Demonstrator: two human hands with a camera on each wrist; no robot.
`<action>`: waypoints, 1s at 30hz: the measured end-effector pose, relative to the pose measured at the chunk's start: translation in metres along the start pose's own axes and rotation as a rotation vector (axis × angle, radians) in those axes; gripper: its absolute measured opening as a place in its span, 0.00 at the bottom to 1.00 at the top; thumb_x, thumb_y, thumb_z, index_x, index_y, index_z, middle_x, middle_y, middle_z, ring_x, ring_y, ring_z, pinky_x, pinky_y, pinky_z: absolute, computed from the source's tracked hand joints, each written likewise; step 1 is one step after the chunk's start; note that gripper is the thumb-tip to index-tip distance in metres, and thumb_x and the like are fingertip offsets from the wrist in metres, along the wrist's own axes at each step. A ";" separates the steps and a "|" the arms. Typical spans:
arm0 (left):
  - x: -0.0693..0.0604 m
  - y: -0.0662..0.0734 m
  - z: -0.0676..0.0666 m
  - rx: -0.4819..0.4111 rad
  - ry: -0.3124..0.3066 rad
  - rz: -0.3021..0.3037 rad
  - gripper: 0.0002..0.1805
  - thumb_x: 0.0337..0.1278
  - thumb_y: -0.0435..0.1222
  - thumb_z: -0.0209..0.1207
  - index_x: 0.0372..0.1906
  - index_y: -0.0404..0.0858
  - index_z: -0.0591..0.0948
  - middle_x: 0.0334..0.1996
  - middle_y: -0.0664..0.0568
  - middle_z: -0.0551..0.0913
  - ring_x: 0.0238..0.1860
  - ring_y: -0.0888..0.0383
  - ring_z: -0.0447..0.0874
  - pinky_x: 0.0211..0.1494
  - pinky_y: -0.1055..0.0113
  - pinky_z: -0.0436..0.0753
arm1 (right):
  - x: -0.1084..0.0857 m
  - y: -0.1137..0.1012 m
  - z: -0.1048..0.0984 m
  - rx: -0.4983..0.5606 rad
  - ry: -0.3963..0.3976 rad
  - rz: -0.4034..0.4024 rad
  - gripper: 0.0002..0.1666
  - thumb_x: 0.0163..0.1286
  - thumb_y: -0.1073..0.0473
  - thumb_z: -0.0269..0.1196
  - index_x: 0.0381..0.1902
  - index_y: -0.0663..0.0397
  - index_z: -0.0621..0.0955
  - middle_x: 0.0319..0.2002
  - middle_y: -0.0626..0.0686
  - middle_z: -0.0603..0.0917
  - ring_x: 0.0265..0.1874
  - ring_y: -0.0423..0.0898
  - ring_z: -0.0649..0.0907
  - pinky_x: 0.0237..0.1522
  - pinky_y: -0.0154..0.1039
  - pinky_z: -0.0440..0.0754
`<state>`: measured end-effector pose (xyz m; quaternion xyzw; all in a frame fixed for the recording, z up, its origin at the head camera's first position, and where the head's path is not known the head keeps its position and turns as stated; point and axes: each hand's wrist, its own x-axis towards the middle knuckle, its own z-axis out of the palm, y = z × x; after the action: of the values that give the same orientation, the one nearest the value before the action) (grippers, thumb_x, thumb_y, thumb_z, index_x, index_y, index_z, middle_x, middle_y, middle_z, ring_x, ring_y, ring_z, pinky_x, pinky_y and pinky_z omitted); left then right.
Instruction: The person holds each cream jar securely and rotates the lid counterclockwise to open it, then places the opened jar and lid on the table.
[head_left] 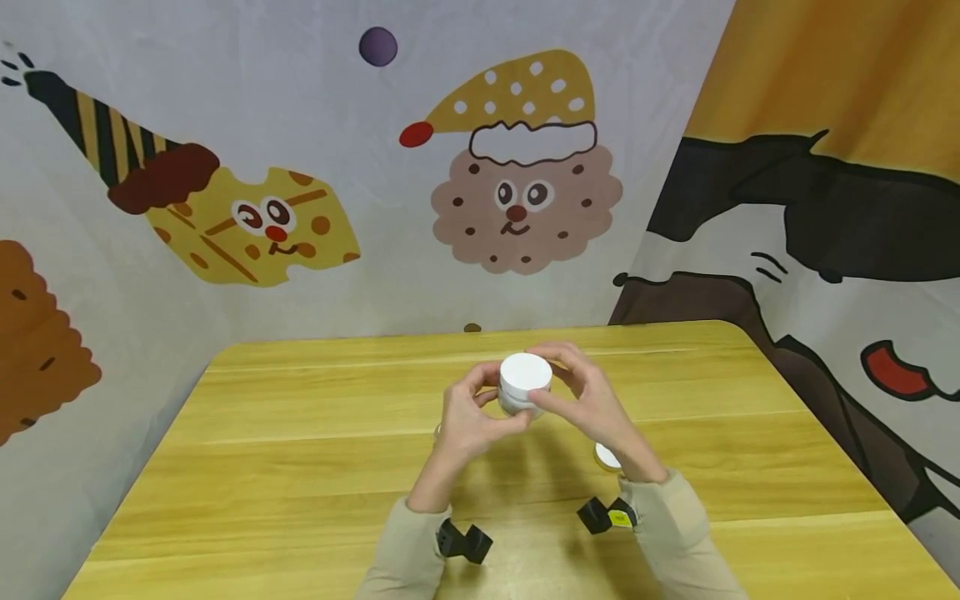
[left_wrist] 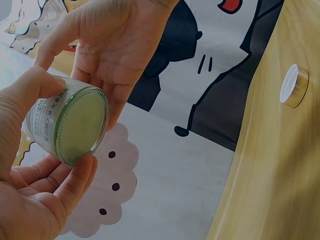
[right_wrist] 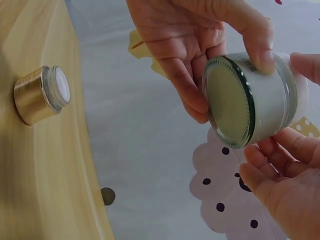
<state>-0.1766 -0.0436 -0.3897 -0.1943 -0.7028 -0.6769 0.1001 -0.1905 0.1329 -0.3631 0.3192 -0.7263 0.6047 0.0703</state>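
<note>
A cosmetic cream jar of clear greenish glass, with a printed label, is held above the table. Its round white lid faces up in the head view. My left hand grips the jar body, its thumb on the label in the left wrist view. Around the lid's edge curl the thumb and fingers of my right hand. The thick glass base shows in both wrist views. Whether the lid is loose on the jar cannot be told.
On the wooden table, a gold-rimmed lid lies with its white inside up near my right wrist. A gold jar without a lid stands by my left hand, mostly hidden in the head view. A cartoon-printed cloth hangs behind.
</note>
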 end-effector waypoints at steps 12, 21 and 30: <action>-0.001 0.000 -0.001 0.028 0.008 -0.035 0.27 0.35 0.26 0.69 0.48 0.27 0.77 0.43 0.41 0.80 0.45 0.50 0.77 0.49 0.62 0.81 | -0.001 -0.001 0.000 0.114 0.075 -0.013 0.27 0.54 0.79 0.62 0.53 0.77 0.70 0.50 0.52 0.77 0.50 0.42 0.76 0.57 0.33 0.73; -0.001 0.000 -0.003 0.036 0.030 -0.027 0.27 0.34 0.26 0.69 0.48 0.28 0.77 0.44 0.42 0.80 0.44 0.50 0.77 0.48 0.64 0.82 | -0.004 0.001 -0.007 0.162 0.157 -0.068 0.28 0.50 0.84 0.59 0.51 0.82 0.66 0.48 0.49 0.78 0.49 0.41 0.77 0.54 0.31 0.75; -0.001 -0.004 -0.004 0.029 0.038 -0.014 0.27 0.35 0.27 0.70 0.48 0.27 0.77 0.44 0.40 0.80 0.44 0.49 0.77 0.48 0.63 0.82 | -0.010 0.002 -0.013 0.153 0.175 -0.061 0.28 0.53 0.81 0.61 0.52 0.81 0.66 0.49 0.50 0.77 0.50 0.42 0.77 0.55 0.31 0.75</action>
<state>-0.1776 -0.0475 -0.3934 -0.1750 -0.7119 -0.6709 0.1117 -0.1875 0.1491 -0.3659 0.2915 -0.6591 0.6814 0.1276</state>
